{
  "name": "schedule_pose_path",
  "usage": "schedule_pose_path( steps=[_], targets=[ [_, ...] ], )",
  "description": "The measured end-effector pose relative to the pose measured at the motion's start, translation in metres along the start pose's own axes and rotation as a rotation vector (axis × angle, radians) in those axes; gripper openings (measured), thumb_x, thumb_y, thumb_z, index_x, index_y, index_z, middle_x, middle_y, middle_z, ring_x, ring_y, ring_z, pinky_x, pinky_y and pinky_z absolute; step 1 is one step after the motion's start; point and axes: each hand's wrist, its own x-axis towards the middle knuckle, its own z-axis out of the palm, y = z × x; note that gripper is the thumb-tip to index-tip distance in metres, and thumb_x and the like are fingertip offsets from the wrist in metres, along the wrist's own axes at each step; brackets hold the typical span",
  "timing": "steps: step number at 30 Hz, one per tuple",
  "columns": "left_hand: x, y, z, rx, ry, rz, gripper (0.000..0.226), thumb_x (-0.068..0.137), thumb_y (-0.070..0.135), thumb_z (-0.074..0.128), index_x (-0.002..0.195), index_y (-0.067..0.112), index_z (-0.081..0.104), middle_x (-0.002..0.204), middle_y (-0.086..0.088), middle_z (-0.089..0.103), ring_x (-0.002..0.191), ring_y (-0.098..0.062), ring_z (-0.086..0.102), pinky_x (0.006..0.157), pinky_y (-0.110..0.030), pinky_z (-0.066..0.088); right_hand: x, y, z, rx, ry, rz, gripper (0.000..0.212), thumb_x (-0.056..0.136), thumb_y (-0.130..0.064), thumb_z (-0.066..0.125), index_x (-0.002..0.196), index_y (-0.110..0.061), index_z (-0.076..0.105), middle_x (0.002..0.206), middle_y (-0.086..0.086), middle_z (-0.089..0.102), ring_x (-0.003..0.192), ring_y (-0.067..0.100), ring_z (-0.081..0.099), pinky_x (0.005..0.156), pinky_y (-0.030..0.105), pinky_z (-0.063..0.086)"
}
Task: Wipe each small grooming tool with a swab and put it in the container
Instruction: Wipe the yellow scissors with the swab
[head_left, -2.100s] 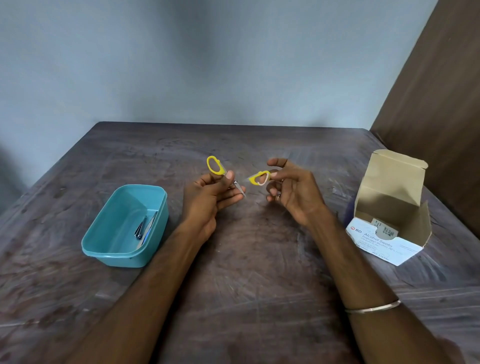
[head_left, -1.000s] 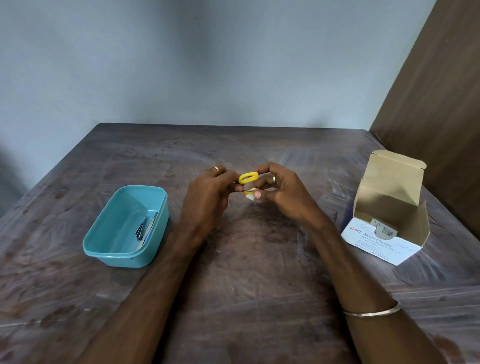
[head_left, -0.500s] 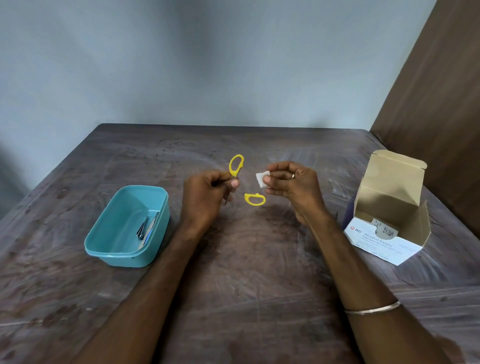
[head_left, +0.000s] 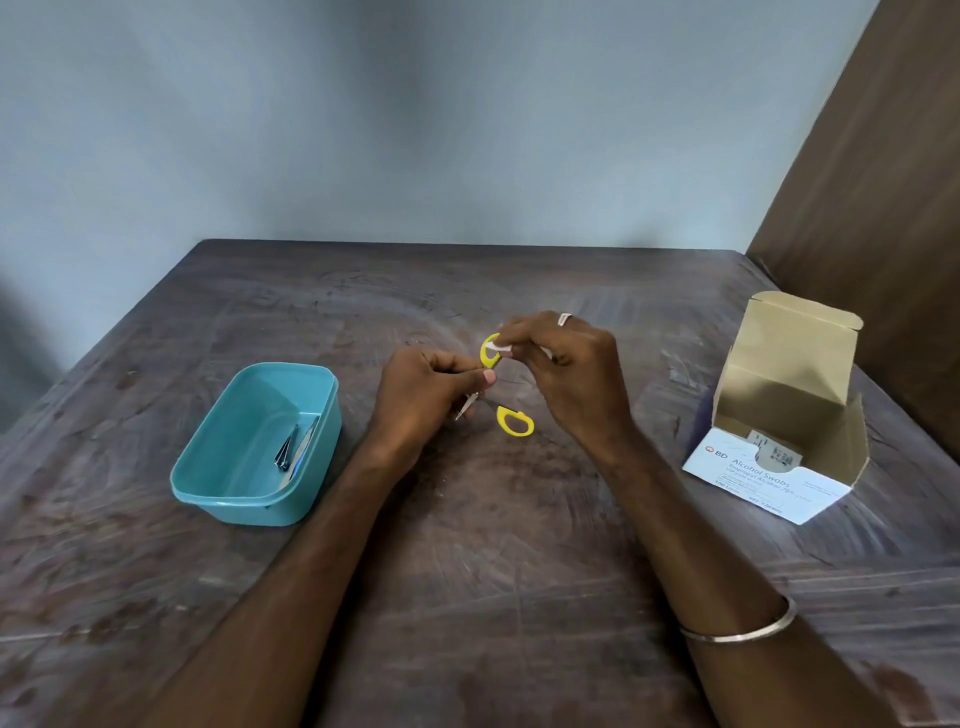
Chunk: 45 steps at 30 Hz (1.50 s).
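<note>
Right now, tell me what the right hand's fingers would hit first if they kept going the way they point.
The right hand points left; its fingers with the swab already touch the scissors' upper yellow loop. Beyond it, the left hand, though depth is unclear.

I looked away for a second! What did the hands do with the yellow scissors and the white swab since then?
The right hand brought the swab back onto the upper yellow handle loop of the scissors, which the left hand kept gripping, open, near the blades. The teal container with its metal tools and the swab box stayed put.
</note>
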Motion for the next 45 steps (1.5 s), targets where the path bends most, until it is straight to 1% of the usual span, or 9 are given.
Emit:
schedule_pose_path(
  steps=[8,11,15,19,25,29,32,36,45],
  targets=[
    [-0.001,0.004,-0.001,-0.054,0.004,-0.031,0.008,0.079,0.005,0.076,0.079,-0.003,0.075,0.051,-0.005,0.059,0.041,-0.015,0.049,0.042,-0.021,0.040,-0.002,0.011,0.005,-0.125,-0.141,-0.032,0.009,0.083,-0.020,0.075,0.088,-0.028,0.077,0.097,-0.011,0.077,0.082,0.019,0.063,0.066,0.044,0.052],
    [-0.001,0.004,-0.002,-0.026,-0.008,-0.027,0.009,0.080,0.006,0.075,0.082,-0.003,0.076,0.049,-0.005,0.059,0.040,-0.015,0.049,0.042,-0.022,0.042,-0.001,0.008,0.001,-0.181,-0.188,0.053,0.023,0.079,-0.021,0.078,0.097,-0.034,0.077,0.081,-0.010,0.067,0.077,0.007,0.047,0.063,0.035,0.050],
    [0.001,0.004,-0.005,-0.032,-0.016,-0.070,0.010,0.080,0.006,0.075,0.080,-0.004,0.075,0.052,-0.007,0.059,0.043,-0.017,0.050,0.044,-0.024,0.043,0.000,0.006,-0.003,-0.186,-0.255,0.093,0.029,0.078,-0.026,0.078,0.102,-0.040,0.073,0.084,-0.010,0.056,0.076,0.006,0.049,0.065,0.031,0.048],
    [0.004,0.003,-0.009,-0.091,-0.034,-0.140,0.019,0.077,0.006,0.075,0.082,-0.012,0.071,0.057,-0.009,0.056,0.042,-0.018,0.048,0.045,-0.025,0.040,0.002,0.008,-0.002,-0.123,-0.303,0.089,0.027,0.079,-0.027,0.074,0.105,-0.036,0.070,0.093,-0.016,0.072,0.084,0.002,0.044,0.068,0.032,0.048],
    [0.006,0.006,-0.014,-0.195,-0.062,-0.237,0.003,0.075,0.005,0.076,0.074,0.003,0.073,0.057,-0.006,0.057,0.042,-0.015,0.049,0.043,-0.024,0.041,0.002,0.006,-0.003,-0.040,-0.323,0.090,0.028,0.079,-0.021,0.078,0.103,-0.031,0.066,0.089,-0.024,0.066,0.090,0.006,0.055,0.074,0.034,0.047],
    [0.005,0.008,-0.018,-0.278,-0.064,-0.252,0.012,0.076,0.004,0.074,0.088,0.006,0.071,0.064,-0.006,0.064,0.043,-0.012,0.050,0.042,-0.020,0.044,0.001,0.004,-0.006,0.196,-0.329,0.216,0.027,0.076,-0.013,0.083,0.097,-0.022,0.068,0.079,-0.014,0.068,0.062,-0.001,0.052,0.064,0.017,0.035],
    [0.006,0.009,-0.020,-0.307,-0.088,-0.222,0.011,0.075,0.012,0.077,0.083,0.008,0.070,0.066,-0.005,0.063,0.046,-0.013,0.051,0.045,-0.022,0.045,0.001,0.002,-0.005,0.491,-0.269,0.368,0.034,0.074,-0.008,0.085,0.095,-0.024,0.064,0.074,-0.003,0.073,0.054,0.016,0.041,0.055,0.027,0.035],
    [0.003,0.012,-0.019,-0.341,-0.097,-0.156,0.038,0.059,0.039,0.080,0.077,0.008,0.069,0.069,-0.005,0.065,0.053,-0.015,0.056,0.051,-0.024,0.048,0.001,0.002,-0.010,0.702,-0.183,0.480,0.034,0.075,0.001,0.082,0.096,-0.014,0.061,0.067,-0.002,0.069,0.053,0.011,0.053,0.052,0.027,0.040],
    [0.000,0.010,-0.016,-0.254,-0.089,0.084,0.010,0.073,0.024,0.075,0.071,0.015,0.078,0.061,-0.006,0.066,0.056,-0.016,0.058,0.056,-0.026,0.052,0.006,-0.004,-0.007,1.163,-0.019,0.741,0.033,0.075,0.001,0.077,0.093,-0.011,0.053,0.058,-0.002,0.050,0.039,0.007,0.042,0.044,0.023,0.043]
  ],
)
